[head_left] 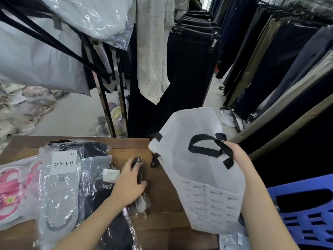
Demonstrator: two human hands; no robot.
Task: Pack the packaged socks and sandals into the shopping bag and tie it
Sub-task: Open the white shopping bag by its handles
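Soft even light, warped blurry edges

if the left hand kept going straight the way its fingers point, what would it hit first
The left hand points up and right across the wooden table, closed on a dark packaged item. Straight on, it would probably first meet the white shopping bag, near its lower black handle, though depth is hard to judge.

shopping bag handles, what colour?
Black, on a translucent white shopping bag; handles show clearly in the head view.
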